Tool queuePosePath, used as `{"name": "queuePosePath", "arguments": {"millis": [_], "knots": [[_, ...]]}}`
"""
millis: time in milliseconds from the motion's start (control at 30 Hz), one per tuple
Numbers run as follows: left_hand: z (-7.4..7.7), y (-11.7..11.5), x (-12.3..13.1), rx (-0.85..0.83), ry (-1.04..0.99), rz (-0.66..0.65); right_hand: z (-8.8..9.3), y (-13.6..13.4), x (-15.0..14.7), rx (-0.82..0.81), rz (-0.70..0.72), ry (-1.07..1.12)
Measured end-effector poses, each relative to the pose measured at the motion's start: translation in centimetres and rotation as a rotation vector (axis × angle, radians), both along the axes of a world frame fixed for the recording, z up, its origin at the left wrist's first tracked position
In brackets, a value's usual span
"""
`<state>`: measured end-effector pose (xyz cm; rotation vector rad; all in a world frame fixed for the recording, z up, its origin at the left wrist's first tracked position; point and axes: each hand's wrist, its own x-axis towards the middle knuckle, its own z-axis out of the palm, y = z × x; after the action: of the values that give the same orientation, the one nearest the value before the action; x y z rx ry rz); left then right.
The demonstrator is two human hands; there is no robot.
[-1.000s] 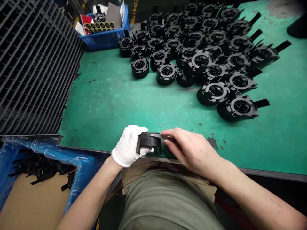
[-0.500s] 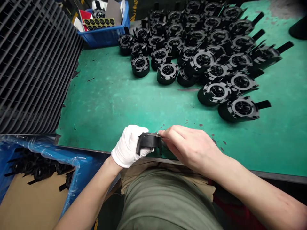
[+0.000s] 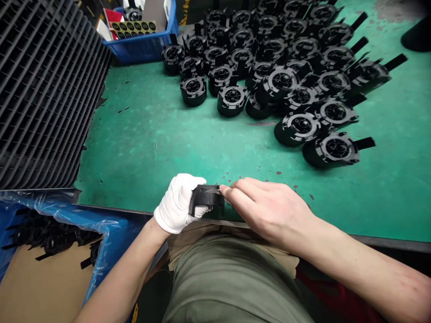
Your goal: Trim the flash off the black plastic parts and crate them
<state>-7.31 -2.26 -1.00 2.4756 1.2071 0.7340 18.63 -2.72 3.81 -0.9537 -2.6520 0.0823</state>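
Note:
My left hand (image 3: 178,202), in a white glove, is closed around a round black plastic part (image 3: 208,199) above the table's front edge. Prongs stick down from the part on both sides. My bare right hand (image 3: 266,202) is closed in a pinch on a thin metal blade (image 3: 212,190), which lies along the part's upper rim. The blade's far end and most of its grip are hidden by my fingers and the part.
Many similar black round housings (image 3: 232,98) stand crowded on the green table (image 3: 128,148). A blue bin (image 3: 141,47) with stickers sits at the back left. Black grids (image 3: 43,89) are stacked at left. Below the edge, a blue crate (image 3: 114,229) holds black parts and cardboard.
The blade has shifted along the part's rim, and more of its metal shows flat against it. My left hand still grips the part. The whole view has moved slightly.

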Motion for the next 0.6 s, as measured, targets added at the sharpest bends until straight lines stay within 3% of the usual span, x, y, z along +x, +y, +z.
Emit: {"name": "queuePosePath", "arguments": {"millis": [267, 467, 600], "knots": [[0.8, 0.3, 0.6, -0.035, 0.023, -0.003, 0.1, -0.2, 0.3, 0.024, 0.016, 0.003], [-0.5, 0.0, -0.3, -0.002, 0.005, -0.022, 0.1, -0.4, 0.3, 0.001, 0.009, 0.003], [-1.2, -0.3, -0.9, 0.051, -0.024, -0.023, 0.0, -1.9, 0.0, -0.044, 0.101, 0.062]]}}
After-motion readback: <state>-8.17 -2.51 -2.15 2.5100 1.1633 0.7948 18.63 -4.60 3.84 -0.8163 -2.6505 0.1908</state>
